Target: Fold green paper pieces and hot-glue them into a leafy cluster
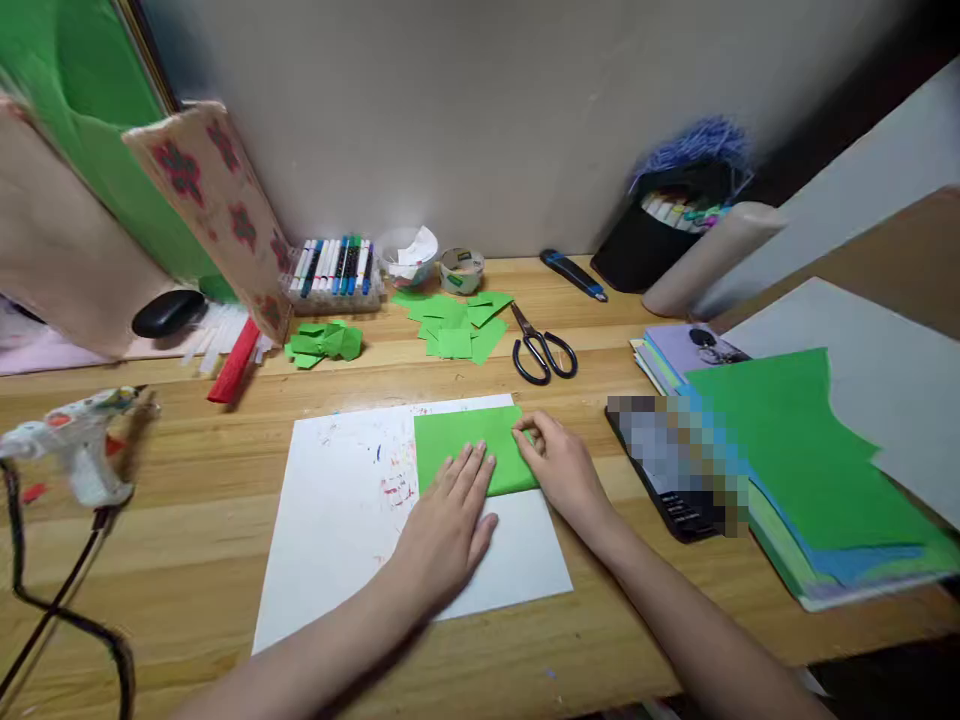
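A sheet of green paper [457, 435], folded along its near edge, lies on a white board [330, 540] marked with coloured smudges. My left hand [450, 525] rests flat on the green paper, fingers stretched out and pressed together. At the paper's right edge, my right hand [559, 465] pinches the sheet between thumb and forefinger. Beyond the board lie a pair of scissors [541, 350], a spread of green paper pieces [454, 340] and a smaller pile of green scraps [322, 343].
A glue gun [86, 450] with its cord lies at the left. Markers [334, 268], a tape roll [461, 270] and a utility knife [574, 275] are along the wall. At the right are a phone [667, 470] and a stack of coloured sheets [787, 460].
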`<state>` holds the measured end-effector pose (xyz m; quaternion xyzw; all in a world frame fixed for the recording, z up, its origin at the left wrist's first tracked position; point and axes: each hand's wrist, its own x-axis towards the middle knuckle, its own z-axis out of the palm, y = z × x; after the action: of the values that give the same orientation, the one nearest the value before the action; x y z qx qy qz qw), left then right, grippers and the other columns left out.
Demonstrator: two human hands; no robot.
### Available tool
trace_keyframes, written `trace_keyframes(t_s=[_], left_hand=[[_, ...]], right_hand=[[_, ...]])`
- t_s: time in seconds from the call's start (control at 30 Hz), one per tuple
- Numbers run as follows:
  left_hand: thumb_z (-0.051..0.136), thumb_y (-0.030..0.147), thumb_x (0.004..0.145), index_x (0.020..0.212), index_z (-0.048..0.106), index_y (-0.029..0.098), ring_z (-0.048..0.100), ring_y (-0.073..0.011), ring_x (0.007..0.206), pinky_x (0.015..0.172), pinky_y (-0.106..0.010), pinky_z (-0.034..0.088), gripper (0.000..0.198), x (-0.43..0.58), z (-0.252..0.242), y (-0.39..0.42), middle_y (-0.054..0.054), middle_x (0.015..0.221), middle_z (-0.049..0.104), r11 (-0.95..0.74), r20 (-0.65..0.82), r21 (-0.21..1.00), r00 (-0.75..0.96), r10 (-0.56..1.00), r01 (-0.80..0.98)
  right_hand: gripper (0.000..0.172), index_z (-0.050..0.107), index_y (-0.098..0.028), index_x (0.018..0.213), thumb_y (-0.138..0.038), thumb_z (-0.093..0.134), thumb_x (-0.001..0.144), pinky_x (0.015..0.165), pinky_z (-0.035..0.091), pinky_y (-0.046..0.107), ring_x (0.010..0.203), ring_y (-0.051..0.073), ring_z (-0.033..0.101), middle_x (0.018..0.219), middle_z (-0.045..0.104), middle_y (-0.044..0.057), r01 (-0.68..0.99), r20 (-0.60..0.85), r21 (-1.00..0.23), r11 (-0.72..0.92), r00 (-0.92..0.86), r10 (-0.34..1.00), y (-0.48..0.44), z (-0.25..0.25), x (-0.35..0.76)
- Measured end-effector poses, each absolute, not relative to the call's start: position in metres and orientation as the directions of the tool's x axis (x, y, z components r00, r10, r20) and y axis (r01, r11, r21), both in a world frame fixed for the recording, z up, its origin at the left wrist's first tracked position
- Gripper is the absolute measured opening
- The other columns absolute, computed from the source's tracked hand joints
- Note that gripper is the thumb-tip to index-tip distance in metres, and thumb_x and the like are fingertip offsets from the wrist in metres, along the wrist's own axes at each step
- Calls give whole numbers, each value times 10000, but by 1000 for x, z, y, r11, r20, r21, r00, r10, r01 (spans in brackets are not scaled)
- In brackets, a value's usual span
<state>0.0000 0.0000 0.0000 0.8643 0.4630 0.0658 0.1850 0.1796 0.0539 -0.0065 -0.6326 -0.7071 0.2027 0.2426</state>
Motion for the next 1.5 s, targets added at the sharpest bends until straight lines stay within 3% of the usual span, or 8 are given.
trace_keyframes(t_s=[0.27, 0.43, 0.67, 0.97, 1.17, 1.3, 1.4, 1.5], left_hand=[[371, 339, 888, 1398, 220, 259, 83, -281, 1359, 1065, -470, 247, 538, -5, -3, -4, -103, 1496, 13, -568, 20, 379, 608, 794, 730], [408, 313, 849, 1394, 247, 181, 116, -265, 1360, 1096, -438, 202, 584, -4, -1, -2, -105, 1488, 127, -586, 33, 359, 618, 786, 726], [348, 295, 859, 1412, 131, 78, 108, -248, 1361, 1097, -398, 195, 632, -20, -5, -13, -153, 1480, 104, -599, 50, 293, 613, 788, 745], [517, 440, 804, 1194, 466, 104, 516, -286, 1076, 872, -387, 412, 518, -14, 24, 65, -180, 1198, 521, -484, 100, 243, 475, 874, 841], [660, 501, 628, 937, 562, 143, 588, -261, 800, 611, -301, 418, 482, -5, 33, 108, -108, 908, 632, -388, -213, 351, 476, 853, 852], [654, 495, 620, 778, 615, 151, 596, -254, 763, 616, -302, 421, 381, -13, 43, 112, -79, 810, 653, -327, -261, 517, 509, 821, 791], [650, 491, 634, 904, 630, 163, 615, -227, 809, 662, -293, 460, 426, -19, 61, 112, -59, 910, 673, -134, -229, 817, 527, 818, 561], [662, 470, 638, 939, 620, 142, 624, -222, 836, 702, -301, 484, 447, -21, 78, 110, -75, 963, 672, 11, -180, 942, 476, 861, 335]], right_hand=[[252, 560, -127, 1023, -177, 360, 877, 815, 438, 429, 986, 284, 528, 1052, 552, 177, 925, 263, -337, 177, -88, 961, 39, -6, 164], [570, 195, -109, 1403, -359, 327, 908, 1062, 277, 425, 1351, 243, 169, 1470, 210, 126, 754, 149, -311, 578, -562, 814, 10, -6, 156], [849, 1, -72, 1425, -565, 366, 838, 1092, 205, 446, 1368, 255, 37, 1483, 42, 166, 821, 24, -272, 503, -517, 856, -5, -16, 185], [843, -59, -112, 1423, -539, 382, 845, 1095, 197, 443, 1369, 242, 22, 1484, 25, 135, 850, 59, -292, 439, -442, 895, -9, -19, 195], [737, 80, -125, 1430, -505, 362, 866, 1109, 139, 451, 1371, 228, 14, 1488, 62, 116, 821, 13, -408, 400, -433, 902, -9, -9, 195], [645, 213, -171, 1409, -465, 401, 866, 1110, 143, 450, 1367, 223, 108, 1483, 170, 101, 686, 56, -693, 220, -254, 966, 0, -3, 196], [642, 299, -180, 1360, -434, 518, 812, 1045, 306, 434, 1278, 236, 357, 1404, 354, 143, 323, 28, -946, 22, 14, 999, 19, 7, 192], [524, 517, -135, 1155, -421, 628, 729, 912, 448, 405, 1084, 252, 555, 1195, 574, 157, -61, -99, -992, -111, -174, 980, 43, 26, 181]])
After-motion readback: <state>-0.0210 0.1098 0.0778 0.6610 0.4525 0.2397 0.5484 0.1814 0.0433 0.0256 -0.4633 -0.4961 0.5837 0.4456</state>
